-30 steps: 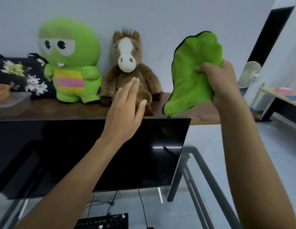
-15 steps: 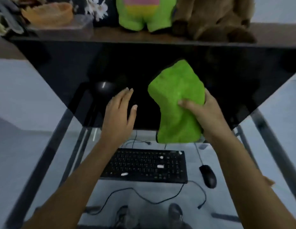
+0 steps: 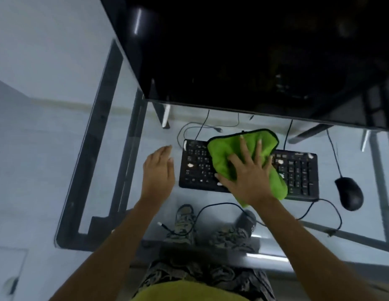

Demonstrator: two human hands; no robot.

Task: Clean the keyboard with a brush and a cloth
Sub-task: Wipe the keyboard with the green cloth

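Half a second ago the green microfibre cloth point(image 3: 243, 157) hung in the air before the monitor point(image 3: 254, 51), pinched in the right hand point(image 3: 248, 172); now that hand presses it flat, fingers spread, on the middle of the one black keyboard point(image 3: 297, 172) on the glass bench point(image 3: 59, 127). The left hand point(image 3: 159, 172) hovers with an empty, loose grip just left of the keyboard. One black mouse point(image 3: 348, 193) lies to the right; the key legends are too blurred to read, and several pale specks, perhaps debris, dot the keys.
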